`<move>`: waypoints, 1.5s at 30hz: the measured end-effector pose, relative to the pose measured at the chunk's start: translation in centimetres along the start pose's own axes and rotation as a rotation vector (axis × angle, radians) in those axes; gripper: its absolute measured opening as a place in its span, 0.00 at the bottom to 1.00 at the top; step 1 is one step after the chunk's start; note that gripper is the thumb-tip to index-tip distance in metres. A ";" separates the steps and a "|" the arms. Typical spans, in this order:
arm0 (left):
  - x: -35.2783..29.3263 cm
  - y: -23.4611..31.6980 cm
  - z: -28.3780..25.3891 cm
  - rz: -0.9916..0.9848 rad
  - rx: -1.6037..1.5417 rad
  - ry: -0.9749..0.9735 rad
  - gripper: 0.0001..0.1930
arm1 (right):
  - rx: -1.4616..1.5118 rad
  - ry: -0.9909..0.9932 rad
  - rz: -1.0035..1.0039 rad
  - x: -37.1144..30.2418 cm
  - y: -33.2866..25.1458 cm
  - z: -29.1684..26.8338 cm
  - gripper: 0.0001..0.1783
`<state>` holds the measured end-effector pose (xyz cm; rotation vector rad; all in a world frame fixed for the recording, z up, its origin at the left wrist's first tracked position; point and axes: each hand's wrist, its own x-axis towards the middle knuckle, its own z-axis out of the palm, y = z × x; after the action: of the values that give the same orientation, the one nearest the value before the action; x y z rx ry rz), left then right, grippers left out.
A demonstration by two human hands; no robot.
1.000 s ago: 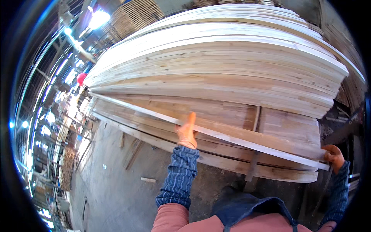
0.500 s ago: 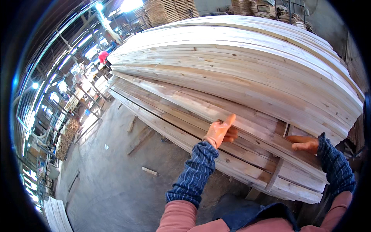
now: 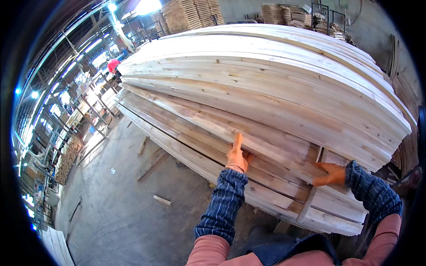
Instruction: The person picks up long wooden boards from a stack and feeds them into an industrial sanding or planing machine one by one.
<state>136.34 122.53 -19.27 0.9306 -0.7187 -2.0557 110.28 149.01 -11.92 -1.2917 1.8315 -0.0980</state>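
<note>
A long, pale wooden board [image 3: 276, 153] lies slantwise along the foot of a tall stack of boards [image 3: 266, 91]. My left hand [image 3: 238, 156], in an orange glove, grips its near edge; the thumb lies on top and the fingers curl underneath, partly hidden. Farther right, my right hand [image 3: 329, 173], also gloved in orange, is closed over the same board toward its right end, fingers on the top face and thumb at the near edge. Below the hands rests a lower layer of boards [image 3: 266, 195], with a short wooden crosspiece [image 3: 307, 206] across it.
Grey concrete floor [image 3: 120, 208] stretches to the left, with a small wood offcut [image 3: 162, 200] and a longer plank [image 3: 153, 164] on it. A person in a red cap [image 3: 113, 65] is at the stack's far end. Bundled wood [image 3: 191, 15] stands behind.
My left hand has moved slightly left and now grips the board's edge. My right hand has shifted left and wrapped over the board. The view has turned slightly.
</note>
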 end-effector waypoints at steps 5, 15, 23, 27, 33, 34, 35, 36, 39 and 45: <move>-1.2 -2.6 -0.1 0.011 -0.125 -0.084 0.28 | -0.045 -0.108 -0.099 0.6 -3.1 -1.8 0.66; -12.1 -3.7 3.4 -0.459 0.503 -0.734 0.32 | 0.036 0.111 -0.179 -5.5 -2.6 0.9 0.67; -8.0 5.5 0.3 1.066 1.810 -0.639 0.43 | -0.367 0.409 0.232 -21.5 11.8 9.7 0.62; -2.0 9.8 -1.6 0.828 2.329 -0.662 0.53 | -0.387 0.588 0.599 -29.7 17.5 15.5 0.57; -1.4 7.2 1.6 0.764 2.325 -1.067 0.52 | -0.377 0.632 0.694 -38.1 21.9 16.6 0.52; -2.9 6.8 2.3 0.835 2.290 -1.096 0.51 | -0.343 0.600 0.736 -38.9 21.8 16.3 0.55; -5.0 6.2 3.2 0.895 2.305 -1.112 0.49 | -0.402 0.599 0.757 -40.0 22.6 16.8 0.56; -7.2 5.9 4.0 0.956 2.314 -1.124 0.47 | -0.463 0.590 0.777 -41.4 23.5 17.4 0.56; -12.4 6.0 4.5 0.947 2.287 -1.171 0.46 | -0.342 0.509 0.756 -42.9 24.7 18.7 0.59; -17.7 3.1 0.0 0.937 2.400 -1.074 0.48 | -0.378 0.552 0.647 -45.6 30.7 24.1 0.62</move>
<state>145.52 135.19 -10.42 -0.0494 -3.2955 0.2812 108.15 208.86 -15.23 -0.8902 2.7679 0.2830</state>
